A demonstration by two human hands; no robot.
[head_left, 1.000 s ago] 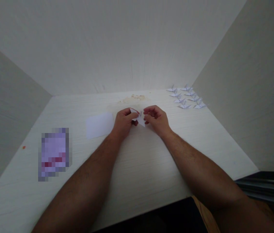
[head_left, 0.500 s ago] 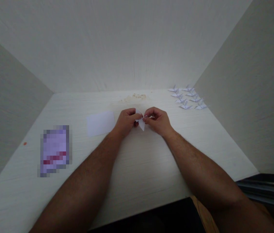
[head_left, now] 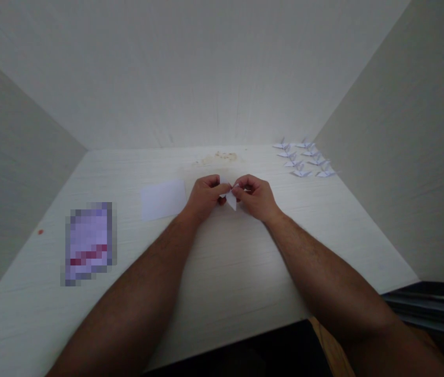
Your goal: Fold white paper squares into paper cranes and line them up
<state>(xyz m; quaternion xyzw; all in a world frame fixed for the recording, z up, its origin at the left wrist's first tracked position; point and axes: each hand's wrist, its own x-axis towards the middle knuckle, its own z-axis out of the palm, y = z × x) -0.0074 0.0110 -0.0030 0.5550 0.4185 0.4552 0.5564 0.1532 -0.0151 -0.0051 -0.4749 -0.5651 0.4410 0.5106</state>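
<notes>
Between my two hands is a small folded white paper crane (head_left: 231, 201), one pointed wing hanging down toward me. My left hand (head_left: 206, 195) pinches it from the left, thumb on top and fingers curled beneath. From the other side, my right hand (head_left: 254, 195) grips its right end between thumb and fingertips. The fingers hide much of the folded paper. Just left of my left hand lies a flat stack or sheet of white paper (head_left: 163, 200).
Several finished paper cranes (head_left: 301, 173) stand in rows at the back right of the white table (head_left: 230, 272). A blurred-out purple item (head_left: 89, 243) lies at left, near a small orange speck (head_left: 40, 232). Pale walls (head_left: 214, 78) enclose the table on three sides.
The hanging wing of the crane has swung slightly to the right. My right hand has shifted a very little; both hands keep their pinch.
</notes>
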